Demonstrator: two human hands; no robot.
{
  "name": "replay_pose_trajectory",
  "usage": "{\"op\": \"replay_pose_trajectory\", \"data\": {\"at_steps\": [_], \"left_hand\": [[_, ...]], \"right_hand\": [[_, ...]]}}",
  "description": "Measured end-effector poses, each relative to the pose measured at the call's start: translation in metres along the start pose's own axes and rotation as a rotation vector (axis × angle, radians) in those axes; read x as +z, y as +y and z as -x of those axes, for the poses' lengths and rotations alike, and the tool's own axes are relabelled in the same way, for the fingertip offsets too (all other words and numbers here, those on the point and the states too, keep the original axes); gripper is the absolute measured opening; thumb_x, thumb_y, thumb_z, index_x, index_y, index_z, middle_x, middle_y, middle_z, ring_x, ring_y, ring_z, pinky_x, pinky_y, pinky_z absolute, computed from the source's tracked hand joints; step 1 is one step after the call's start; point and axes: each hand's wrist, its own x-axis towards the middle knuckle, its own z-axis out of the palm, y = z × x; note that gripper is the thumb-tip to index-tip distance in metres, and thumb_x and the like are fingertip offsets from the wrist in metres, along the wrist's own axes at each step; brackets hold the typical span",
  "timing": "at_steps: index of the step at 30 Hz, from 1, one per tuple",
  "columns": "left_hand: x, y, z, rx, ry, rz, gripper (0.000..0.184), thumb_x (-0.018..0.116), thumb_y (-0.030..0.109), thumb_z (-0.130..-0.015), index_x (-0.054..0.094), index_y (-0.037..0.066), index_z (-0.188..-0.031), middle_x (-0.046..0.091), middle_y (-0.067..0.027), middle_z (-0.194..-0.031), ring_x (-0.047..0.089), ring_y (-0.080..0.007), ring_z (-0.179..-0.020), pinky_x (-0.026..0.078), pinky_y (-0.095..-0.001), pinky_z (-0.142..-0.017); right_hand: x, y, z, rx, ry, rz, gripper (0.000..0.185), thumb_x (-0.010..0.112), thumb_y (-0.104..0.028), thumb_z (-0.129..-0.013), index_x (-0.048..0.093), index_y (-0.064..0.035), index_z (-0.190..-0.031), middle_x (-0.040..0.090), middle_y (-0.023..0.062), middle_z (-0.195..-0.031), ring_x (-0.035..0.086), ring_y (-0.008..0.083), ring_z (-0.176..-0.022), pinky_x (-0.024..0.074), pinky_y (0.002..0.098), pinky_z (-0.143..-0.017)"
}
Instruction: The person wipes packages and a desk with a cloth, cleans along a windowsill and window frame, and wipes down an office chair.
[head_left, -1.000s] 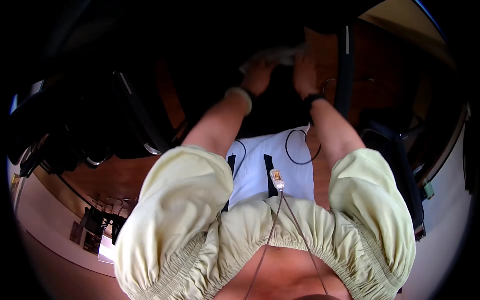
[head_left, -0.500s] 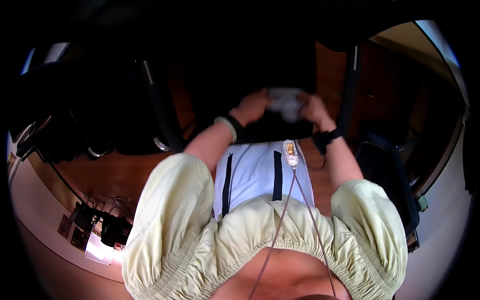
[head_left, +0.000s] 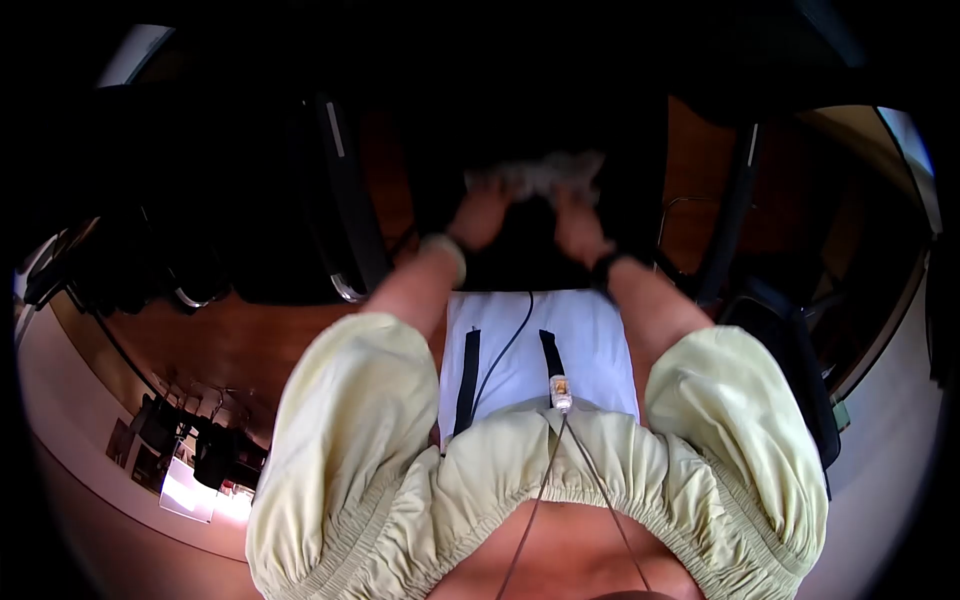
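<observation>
One pale cloth (head_left: 540,178), partly opened out but rumpled, lies at the fingers of the left hand (head_left: 478,218) and right hand (head_left: 580,232), over a dark surface (head_left: 520,268). Blur hides whether either grip pinches or presses; what remains is unclear.

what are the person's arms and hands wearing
The left hand and right hand are gloveless. Puffy, pale yellow-green sleeves leave the forearms bare. A pale band and a dark band circle the left wrist; a black band circles the right.
</observation>
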Motion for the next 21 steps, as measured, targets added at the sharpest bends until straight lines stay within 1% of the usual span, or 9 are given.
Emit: {"op": "replay_pose_trajectory", "data": {"at_steps": [2, 3, 4, 5, 9, 13, 14, 16, 21], "left_hand": [[0.046, 0.017, 0.082, 0.077, -0.225, 0.155, 0.047, 0.042, 0.008, -0.089, 0.045, 0.014, -0.136, 0.049, -0.018, -0.128, 0.054, -0.0385, -0.11, 0.043, -0.0438, -0.098], [0.021, 0.04, 0.104, -0.28, -0.559, 0.695, 0.043, 0.042, 0.012, -0.09, 0.05, 0.014, -0.132, 0.051, -0.0186, -0.126, 0.053, -0.0379, -0.112, 0.042, -0.044, -0.099], [0.072, 0.031, 0.14, 0.124, -0.758, 0.179, 0.036, 0.038, 0.018, -0.095, 0.054, 0.01, -0.126, 0.049, -0.0216, -0.13, 0.051, -0.034, -0.117, 0.038, -0.0439, -0.103], [0.051, 0.046, 0.146, 0.153, -0.947, 0.175, 0.032, 0.041, 0.018, -0.094, 0.06, 0.006, -0.117, 0.051, -0.023, -0.128, 0.051, -0.0335, -0.119, 0.038, -0.0431, -0.104], [-0.004, 0.054, 0.076, -0.053, -0.606, 0.157, 0.025, 0.049, 0.01, -0.088, 0.064, 0.006, -0.108, 0.052, -0.0213, -0.125, 0.054, -0.0338, -0.114, 0.046, -0.0426, -0.095], [-0.081, 0.026, -0.039, -0.027, 0.206, 0.09, 0.041, 0.048, 0.008, -0.084, 0.059, 0.019, -0.122, 0.049, -0.0145, -0.13, 0.052, -0.0357, -0.113, 0.048, -0.0446, -0.091], [-0.09, 0.015, -0.067, 0.034, 0.332, 0.121, 0.043, 0.045, 0.007, -0.086, 0.057, 0.02, -0.126, 0.048, -0.0131, -0.132, 0.05, -0.0345, -0.115, 0.046, -0.0437, -0.094], [-0.104, 0.0, -0.112, 0.039, 0.327, 0.146, 0.039, 0.041, 0.007, -0.092, 0.054, 0.014, -0.128, 0.05, -0.014, -0.13, 0.052, -0.033, -0.115, 0.047, -0.0432, -0.094], [-0.116, -0.032, -0.123, -0.306, -0.064, 0.112, 0.038, 0.045, 0.015, -0.094, 0.048, 0.004, -0.13, 0.053, -0.0158, -0.127, 0.055, -0.035, -0.112, 0.051, -0.0452, -0.086]], "right_hand": [[0.043, 0.006, 0.063, 0.058, -0.456, -0.057, 0.048, 0.046, -0.008, -0.087, 0.034, -0.0008, -0.133, 0.056, 0.0309, -0.113, 0.057, 0.041, -0.104, 0.0482, 0.046, -0.086], [0.034, -0.007, 0.086, 0.051, -0.815, 0.056, 0.046, 0.045, -0.017, -0.089, 0.041, -0.0003, -0.131, 0.056, 0.0278, -0.12, 0.053, 0.0398, -0.113, 0.0448, 0.0444, -0.094], [0.016, -0.014, 0.116, -0.055, -0.855, 0.048, 0.047, 0.045, -0.029, -0.09, 0.049, -0.0033, -0.129, 0.055, 0.0232, -0.125, 0.049, 0.0375, -0.12, 0.0398, 0.043, -0.101], [0.081, 0.028, 0.121, -0.177, -1.023, 0.113, 0.049, 0.046, -0.039, -0.09, 0.055, -0.0087, -0.127, 0.055, 0.0176, -0.129, 0.048, 0.0348, -0.123, 0.0375, 0.0422, -0.103], [0.039, 0.028, 0.046, -0.157, -0.776, 0.088, 0.027, 0.051, -0.029, -0.086, 0.07, -0.0142, -0.1, 0.066, 0.0118, -0.108, 0.06, 0.0283, -0.104, 0.0478, 0.0376, -0.09], [-0.092, 0.02, -0.036, -0.073, 0.361, -0.001, 0.028, 0.053, -0.017, -0.081, 0.067, -0.0136, -0.105, 0.066, 0.0191, -0.095, 0.064, 0.0354, -0.089, 0.0508, 0.0431, -0.083], [-0.111, 0.027, -0.058, -0.011, 0.435, 0.071, 0.036, 0.054, -0.013, -0.081, 0.061, -0.0084, -0.116, 0.063, 0.0214, -0.106, 0.06, 0.0381, -0.099, 0.0488, 0.0438, -0.089], [-0.122, 0.054, -0.1, -0.169, 0.645, 0.167, 0.047, 0.054, -0.013, -0.081, 0.052, -0.0049, -0.127, 0.054, 0.0211, -0.125, 0.05, 0.0384, -0.117, 0.0425, 0.0443, -0.099], [-0.098, -0.02, -0.12, -0.182, 0.297, 0.404, 0.055, 0.051, -0.005, -0.084, 0.041, -0.0089, -0.138, 0.035, 0.018, -0.145, 0.03, 0.0341, -0.135, 0.0261, 0.0476, -0.112]]}}
